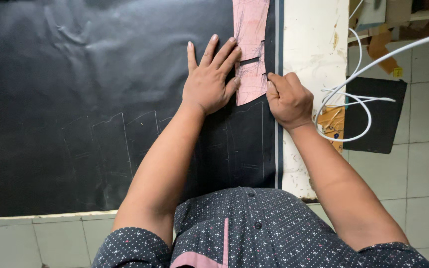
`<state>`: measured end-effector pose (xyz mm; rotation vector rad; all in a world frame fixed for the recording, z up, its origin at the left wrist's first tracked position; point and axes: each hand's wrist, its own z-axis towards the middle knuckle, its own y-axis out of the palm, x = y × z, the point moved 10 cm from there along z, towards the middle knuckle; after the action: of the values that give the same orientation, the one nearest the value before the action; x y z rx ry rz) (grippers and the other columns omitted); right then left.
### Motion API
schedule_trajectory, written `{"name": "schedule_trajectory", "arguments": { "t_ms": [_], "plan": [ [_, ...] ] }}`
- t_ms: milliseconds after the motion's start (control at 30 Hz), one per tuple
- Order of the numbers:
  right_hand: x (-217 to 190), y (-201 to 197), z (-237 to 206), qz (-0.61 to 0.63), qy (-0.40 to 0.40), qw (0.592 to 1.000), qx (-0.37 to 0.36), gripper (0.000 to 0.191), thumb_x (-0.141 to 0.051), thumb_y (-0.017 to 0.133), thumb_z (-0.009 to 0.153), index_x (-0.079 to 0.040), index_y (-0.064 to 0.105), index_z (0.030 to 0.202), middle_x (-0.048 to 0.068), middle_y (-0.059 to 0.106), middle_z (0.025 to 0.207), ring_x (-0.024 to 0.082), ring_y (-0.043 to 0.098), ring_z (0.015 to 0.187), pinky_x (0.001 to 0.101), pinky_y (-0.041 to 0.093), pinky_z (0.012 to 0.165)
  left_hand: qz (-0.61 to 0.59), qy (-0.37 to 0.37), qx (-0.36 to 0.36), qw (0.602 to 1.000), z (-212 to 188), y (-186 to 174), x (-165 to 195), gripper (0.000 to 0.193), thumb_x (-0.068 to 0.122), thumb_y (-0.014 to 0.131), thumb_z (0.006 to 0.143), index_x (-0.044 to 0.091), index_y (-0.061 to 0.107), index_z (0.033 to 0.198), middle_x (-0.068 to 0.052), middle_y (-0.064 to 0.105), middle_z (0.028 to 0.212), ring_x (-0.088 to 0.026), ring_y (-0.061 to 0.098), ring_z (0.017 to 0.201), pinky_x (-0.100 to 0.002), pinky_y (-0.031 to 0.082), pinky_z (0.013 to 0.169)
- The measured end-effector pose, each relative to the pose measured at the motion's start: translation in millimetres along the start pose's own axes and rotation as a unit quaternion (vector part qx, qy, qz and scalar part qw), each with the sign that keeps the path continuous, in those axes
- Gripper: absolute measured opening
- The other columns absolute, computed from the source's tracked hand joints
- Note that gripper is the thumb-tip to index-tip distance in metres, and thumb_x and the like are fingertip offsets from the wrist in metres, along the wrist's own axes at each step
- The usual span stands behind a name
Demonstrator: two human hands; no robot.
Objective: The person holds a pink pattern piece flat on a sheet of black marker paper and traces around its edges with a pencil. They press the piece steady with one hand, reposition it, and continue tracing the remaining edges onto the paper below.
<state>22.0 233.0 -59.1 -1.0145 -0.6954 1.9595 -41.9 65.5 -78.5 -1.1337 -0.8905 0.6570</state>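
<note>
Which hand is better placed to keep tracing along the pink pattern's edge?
Right. The right hand is pinched at the pink pattern's right edge, while the left hand lies flat, pinning it to the black sheet.

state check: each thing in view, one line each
Left hand: flat, fingers spread, pressing the pink paper pattern.
Right hand: closed grip at the pattern's right edge; tool hidden.
Pink paper pattern: flat on the sheet, notched.
Black leather-like sheet: spread out, faint traced outlines.
White cable: looped, slack.

Black sheet (75, 89): we see matt, leathery material, faintly creased.
Pink pattern piece (250, 44): we see thin matt card, scuffed.
White bench (314, 49) at its right edge: we see chipped, stained paint.
White cable (368, 106): we see smooth plastic.
</note>
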Motion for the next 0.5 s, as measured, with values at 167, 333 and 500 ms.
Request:
{"name": "schedule_trajectory", "arguments": {
  "t_ms": [167, 333, 500],
  "plan": [
    [10, 2, 0, -0.006, -0.001, 1.0, 0.005, 0.017, -0.009, 0.073, 0.097, -0.01, 0.075, 0.113, 0.011, 0.061, 0.09, 0.033, 0.066, 0.076, 0.042, 0.055, 0.067, 0.006, 0.004, -0.002, 1.0, 6, 6, 3, 0.066, 0.045, 0.06, 0.099, 0.019, 0.044, 0.157, 0.0, 0.034, 0.166, -0.032, 0.021, 0.156, -0.073, 0.004, 0.12],
    [16, 10, 8, 0.002, 0.01, 1.0, 0.001, 0.018, -0.007, 0.072, 0.095, -0.011, 0.075, 0.112, 0.011, 0.06, 0.09, 0.034, 0.066, 0.076, 0.0427, 0.055, 0.067, 0.006, 0.002, -0.006, 1.0, 14, 7, -4, 0.067, 0.045, 0.061, 0.098, 0.019, 0.044, 0.157, 0.0, 0.034, 0.166, -0.032, 0.021, 0.156, -0.074, 0.004, 0.12],
    [24, 13, 19, 0.017, 0.012, 1.0, -0.009, 0.019, -0.006, 0.071, 0.094, -0.011, 0.075, 0.113, 0.01, 0.06, 0.09, 0.033, 0.067, 0.077, 0.0423, 0.055, 0.067, -0.004, -0.004, -0.026, 1.0, 25, 8, -5, 0.07, 0.047, 0.063, 0.095, 0.019, 0.044, 0.156, -0.001, 0.034, 0.165, -0.033, 0.02, 0.155, -0.075, 0.004, 0.119]
  ]
}}
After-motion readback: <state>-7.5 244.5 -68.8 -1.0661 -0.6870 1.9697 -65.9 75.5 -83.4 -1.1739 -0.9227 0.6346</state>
